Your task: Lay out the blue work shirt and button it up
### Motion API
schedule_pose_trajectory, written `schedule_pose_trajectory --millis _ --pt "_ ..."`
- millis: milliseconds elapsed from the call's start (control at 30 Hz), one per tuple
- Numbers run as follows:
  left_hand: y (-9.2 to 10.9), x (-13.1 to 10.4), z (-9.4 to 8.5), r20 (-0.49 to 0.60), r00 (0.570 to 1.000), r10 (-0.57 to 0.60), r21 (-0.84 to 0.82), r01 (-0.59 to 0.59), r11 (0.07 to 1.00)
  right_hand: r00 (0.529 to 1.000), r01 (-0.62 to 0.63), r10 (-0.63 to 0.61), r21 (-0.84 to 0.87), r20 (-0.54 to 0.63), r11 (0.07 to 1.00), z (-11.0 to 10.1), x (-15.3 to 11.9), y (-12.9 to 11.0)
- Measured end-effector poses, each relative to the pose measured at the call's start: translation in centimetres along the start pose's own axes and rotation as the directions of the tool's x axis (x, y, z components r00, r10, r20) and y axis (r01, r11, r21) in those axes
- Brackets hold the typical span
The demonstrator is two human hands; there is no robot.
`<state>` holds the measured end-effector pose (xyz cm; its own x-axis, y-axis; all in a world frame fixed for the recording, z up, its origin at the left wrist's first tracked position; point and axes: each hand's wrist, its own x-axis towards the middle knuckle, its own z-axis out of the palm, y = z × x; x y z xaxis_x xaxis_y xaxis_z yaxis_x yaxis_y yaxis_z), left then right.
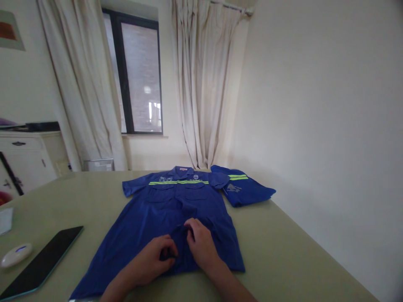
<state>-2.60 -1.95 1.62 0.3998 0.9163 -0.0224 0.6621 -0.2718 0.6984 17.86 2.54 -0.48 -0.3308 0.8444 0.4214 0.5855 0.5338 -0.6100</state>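
Note:
A blue short-sleeved work shirt [138,226] lies spread front up on the table, its collar at the far end. Yellow-green stripes cross its chest below white printing. Over the lower front, my left hand [155,256] has its fingers curled in toward the thumb, closed on the shirt's front edge. Just to the right and slightly farther up, my right hand [201,243] is bent at the fingers, gripping the cloth along the same front opening. The fabric bunches between the two hands. Small details at the fingertips, such as a button, cannot be made out.
A folded blue garment [248,191] with similar stripes lies beside the right sleeve. On the left are a dark flat tablet-like slab [44,260], a white oval device [17,255] and a pale item [5,220]. The pale green table [283,251] meets the wall at right.

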Motion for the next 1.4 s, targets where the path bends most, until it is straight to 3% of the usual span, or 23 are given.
schedule_pose_trajectory --millis 133,333,500,600,700,800,867,1100,1233,1400 --pt "0.3 0.2 0.4 -0.035 0.999 0.005 0.053 -0.004 0.999 0.99 -0.068 0.088 0.182 -0.106 0.981 -0.2 0.6 1.0" --pt "0.3 -0.4 0.2 0.033 0.999 -0.032 0.087 0.029 0.996 0.996 -0.069 0.058 0.156 0.07 0.985 -0.1 0.2 0.7" --pt "0.6 -0.1 0.2 -0.034 0.999 0.018 0.026 -0.017 1.0 0.991 -0.048 0.056 0.076 -0.118 0.996 -0.5 0.2 0.4" --pt "0.7 0.3 0.4 -0.062 0.997 0.034 -0.005 -0.035 0.999 0.967 -0.147 0.196 0.272 -0.164 0.951 -0.6 0.6 1.1" --pt "0.6 0.7 0.8 -0.173 0.984 0.039 0.051 -0.03 0.998 0.934 -0.256 0.348 0.529 -0.081 0.809 -0.4 1.0 1.9" --pt "0.3 1.0 1.1 -0.345 0.939 0.007 0.132 0.041 0.99 0.929 -0.298 0.37 0.663 0.034 0.687 -0.3 1.2 1.9" --pt "0.1 1.2 1.1 -0.397 0.918 -0.004 0.13 0.06 0.99 0.928 -0.301 0.368 0.702 0.058 0.646 -0.4 1.2 1.5" --pt "0.5 0.9 -0.2 -0.233 0.971 0.05 -0.023 -0.057 0.998 0.943 -0.298 0.305 0.741 0.131 0.602 -0.5 1.0 0.6" --pt "1.2 0.4 -0.4 -0.268 0.956 0.122 -0.006 -0.129 0.992 0.946 -0.29 0.306 0.693 0.104 0.66 -0.5 0.9 0.6" --pt "0.6 0.6 -0.5 -0.342 0.933 0.111 0.03 -0.107 0.994 0.941 -0.308 0.321 0.672 0.109 0.673 -0.5 0.7 0.4"
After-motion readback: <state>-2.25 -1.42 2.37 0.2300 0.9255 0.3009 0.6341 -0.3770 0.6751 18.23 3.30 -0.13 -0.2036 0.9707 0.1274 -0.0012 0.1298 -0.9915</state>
